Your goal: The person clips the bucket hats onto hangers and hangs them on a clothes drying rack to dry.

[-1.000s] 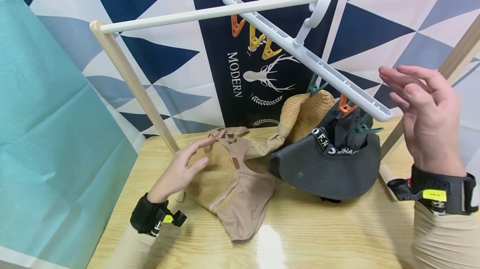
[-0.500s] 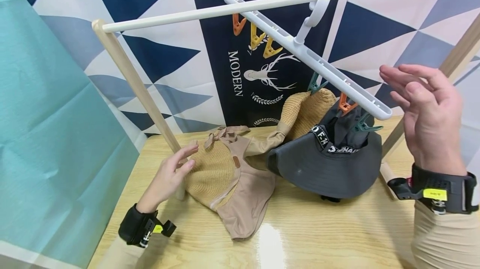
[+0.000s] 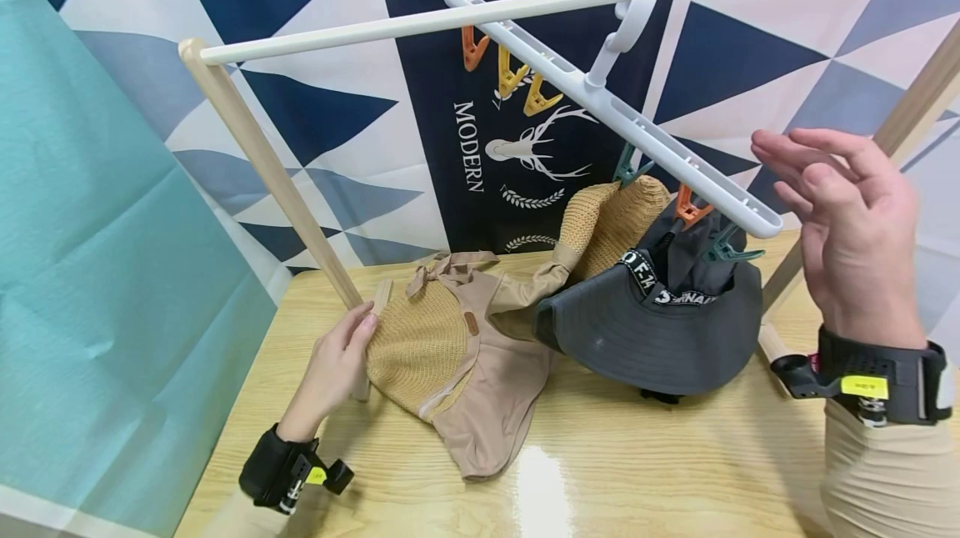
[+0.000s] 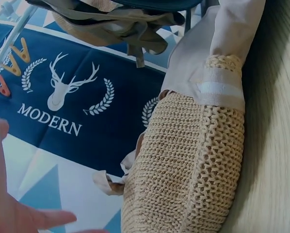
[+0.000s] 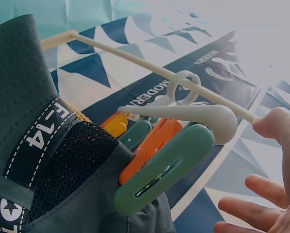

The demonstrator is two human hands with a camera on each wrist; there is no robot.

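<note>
My left hand [image 3: 327, 373], fingers nearly straight, is at the left edge of a straw sun hat [image 3: 422, 339] lying on the table. That hat has a beige cloth brim, a bow and a small brown tag; its knitted crown fills much of the left wrist view. My right hand [image 3: 855, 229] is raised, palm inward and holding nothing, beside the near end of a pale blue clip hanger [image 3: 637, 131]. Below the hanger, a dark grey hat [image 3: 660, 346] hangs from an orange clip [image 3: 690, 208] and a green clip [image 3: 729, 248]. Behind it, another straw hat [image 3: 622, 217] hangs from a green clip.
A white rod [image 3: 420, 25] on wooden posts [image 3: 270, 175] carries the hanger. One orange and two yellow clips [image 3: 512, 72] hang unused at its far end. A patterned cloth backs the wooden table [image 3: 600, 471]; a turquoise sheet [image 3: 112, 288] covers the left side.
My left hand has drawn back leftward from over the straw hat to its left edge, and its fingers have come closer together. The right hand stays almost still by the hanger.
</note>
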